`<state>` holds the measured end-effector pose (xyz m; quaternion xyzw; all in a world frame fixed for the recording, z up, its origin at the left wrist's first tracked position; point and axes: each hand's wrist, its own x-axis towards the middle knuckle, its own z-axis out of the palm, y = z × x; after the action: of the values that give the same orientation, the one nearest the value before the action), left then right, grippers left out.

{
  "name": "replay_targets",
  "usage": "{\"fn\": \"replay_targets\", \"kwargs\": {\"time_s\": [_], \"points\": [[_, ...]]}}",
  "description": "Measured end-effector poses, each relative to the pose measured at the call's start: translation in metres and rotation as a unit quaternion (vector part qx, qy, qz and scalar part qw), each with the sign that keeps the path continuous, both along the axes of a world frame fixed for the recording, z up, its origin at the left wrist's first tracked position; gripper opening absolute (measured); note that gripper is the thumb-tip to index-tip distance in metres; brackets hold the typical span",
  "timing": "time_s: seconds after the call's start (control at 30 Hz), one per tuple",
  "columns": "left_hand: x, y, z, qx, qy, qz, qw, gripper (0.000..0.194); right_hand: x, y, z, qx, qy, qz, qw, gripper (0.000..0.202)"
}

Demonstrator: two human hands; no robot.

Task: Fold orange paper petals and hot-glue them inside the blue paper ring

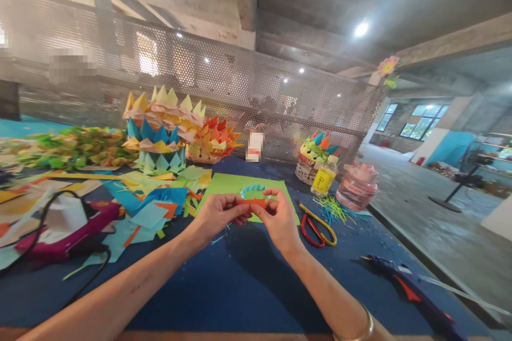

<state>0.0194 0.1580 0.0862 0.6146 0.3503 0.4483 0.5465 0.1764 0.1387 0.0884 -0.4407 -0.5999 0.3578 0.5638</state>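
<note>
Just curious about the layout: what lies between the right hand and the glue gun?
The head view shows scissors on the table between the right hand and the glue gun.

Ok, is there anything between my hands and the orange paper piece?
No, nothing visible is. Your left hand and right hand both pinch the orange paper piece directly. The scissors lie beyond your right hand, out of the way.
</note>
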Motion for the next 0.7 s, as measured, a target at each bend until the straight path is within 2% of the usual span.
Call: {"fn": "replay_targets", "kwargs": {"time_s": [0.1,0.17,0.43,0.57,0.7], "points": [[-0.0019,0.0002,-0.0021,-0.002,-0.001,-0.040,0.999,0.026,-0.0002,-0.0003,-0.0001,0.003,-0.003,-0.006,1.000,0.043],[-0.0027,0.0006,-0.0034,-0.010,0.007,-0.046,0.999,0.027,-0.0001,-0.0003,-0.0011,0.006,-0.006,-0.008,1.000,0.043],[0.0014,-0.0001,-0.0024,-0.015,0.034,-0.024,0.999,0.026,0.0006,0.0005,-0.0047,0.029,-0.051,-0.024,0.998,0.038],[0.0008,-0.0024,0.0024,-0.028,0.053,-0.007,0.998,0.027,0.0018,0.0002,-0.0032,0.049,-0.110,-0.049,0.992,0.036],[-0.0021,-0.0027,0.0054,-0.033,0.071,0.011,0.997,0.030,0.0037,-0.0017,0.0012,0.051,-0.125,-0.076,0.988,0.037]]}}
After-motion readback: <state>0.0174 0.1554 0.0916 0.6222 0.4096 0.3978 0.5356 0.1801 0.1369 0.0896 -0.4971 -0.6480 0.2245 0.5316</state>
